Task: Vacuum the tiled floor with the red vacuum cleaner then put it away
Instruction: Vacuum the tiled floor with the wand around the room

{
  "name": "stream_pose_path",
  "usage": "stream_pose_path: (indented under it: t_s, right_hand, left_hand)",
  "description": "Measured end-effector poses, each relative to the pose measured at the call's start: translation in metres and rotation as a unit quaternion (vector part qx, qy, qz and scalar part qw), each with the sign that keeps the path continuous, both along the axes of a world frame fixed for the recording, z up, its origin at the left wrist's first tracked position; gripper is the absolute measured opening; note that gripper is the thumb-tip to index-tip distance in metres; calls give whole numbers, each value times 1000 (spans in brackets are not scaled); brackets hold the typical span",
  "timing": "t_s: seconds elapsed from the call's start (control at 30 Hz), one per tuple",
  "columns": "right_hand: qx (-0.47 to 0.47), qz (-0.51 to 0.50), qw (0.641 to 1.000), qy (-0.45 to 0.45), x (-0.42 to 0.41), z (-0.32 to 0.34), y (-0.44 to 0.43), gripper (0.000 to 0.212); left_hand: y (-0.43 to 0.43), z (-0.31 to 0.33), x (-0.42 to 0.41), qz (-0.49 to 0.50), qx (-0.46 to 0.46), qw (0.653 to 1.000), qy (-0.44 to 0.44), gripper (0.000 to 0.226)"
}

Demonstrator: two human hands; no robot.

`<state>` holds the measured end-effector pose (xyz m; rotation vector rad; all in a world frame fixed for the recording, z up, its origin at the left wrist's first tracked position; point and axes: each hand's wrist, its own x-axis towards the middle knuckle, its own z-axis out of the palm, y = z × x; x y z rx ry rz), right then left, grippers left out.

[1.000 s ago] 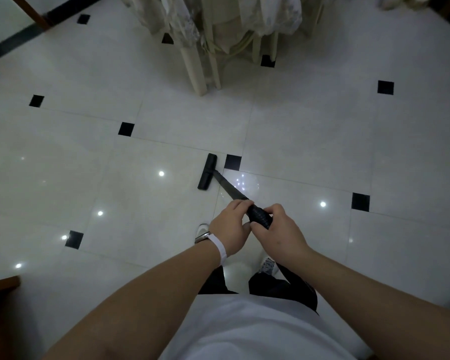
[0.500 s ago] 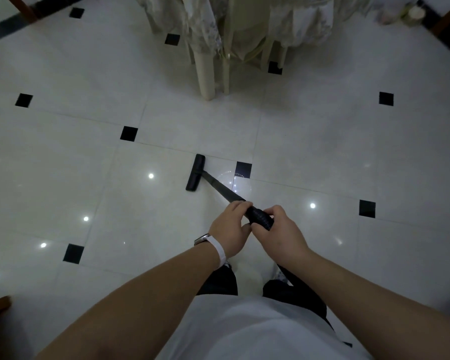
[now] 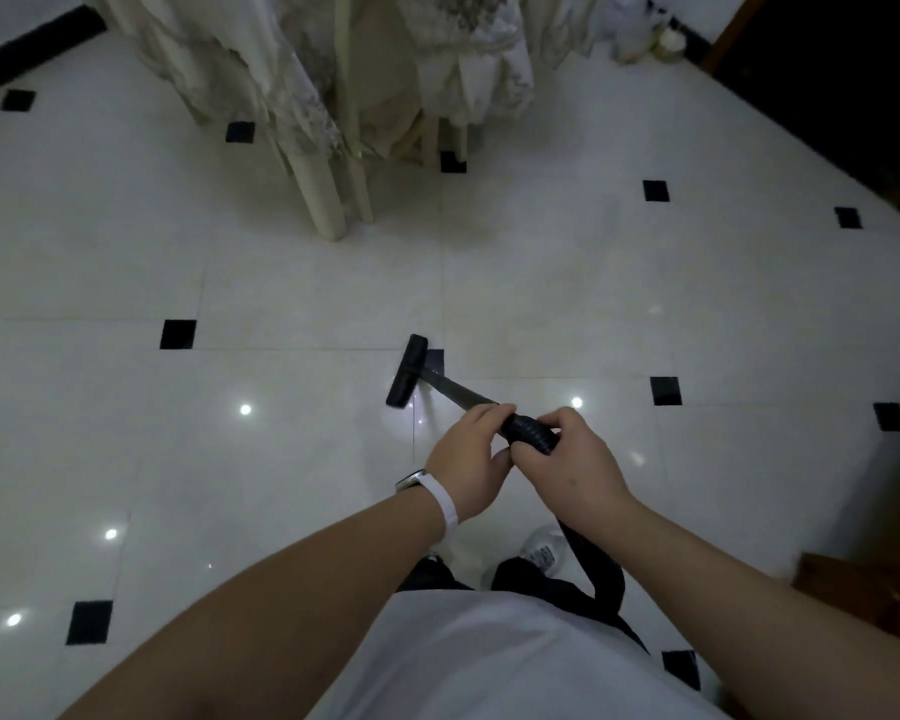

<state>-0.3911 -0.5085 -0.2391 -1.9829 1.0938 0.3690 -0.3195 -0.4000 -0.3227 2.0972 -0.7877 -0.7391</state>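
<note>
View: head camera
Left hand (image 3: 466, 462): clenched round the black vacuum wand (image 3: 455, 391) at its near end; white wristband (image 3: 445, 498) on the wrist.
Right hand (image 3: 567, 462): at 3 o'clock of the left and touching it, grasping the ribbed hose (image 3: 531, 431).
Wand: slants from the hands toward 10 o'clock, down to the floor.
Floor head (image 3: 407, 371): black bar flat on the tiled floor (image 3: 307, 293), near frame centre, its far end beside a black inset tile.
Hose run: drops from the right hand toward 5 o'clock, past a shoe (image 3: 541, 548).
Table legs (image 3: 323, 200): cream, under a draped cloth (image 3: 281, 70), at 11 o'clock of the floor head, well apart.
Wooden furniture (image 3: 863, 589): 4 o'clock edge.
</note>
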Motion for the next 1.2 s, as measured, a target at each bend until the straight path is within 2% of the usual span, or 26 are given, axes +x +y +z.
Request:
stream_pose_path:
  t_s: [0.3,0.83,1.2]
  right_hand:
    - [13,-108,994,-13,-79,13,-61,31]
    - [27,-267,963,-35,-243,13,-184,28]
    - [45,-350,935,-46,-303,11,-209,32]
  left_hand:
    - [-86,16,-52,-134,18,991,18,51]
    - [-247,29,-188,-298,59,953,4,50]
    - [-292,32,-239,-380,50,923,-28,49]
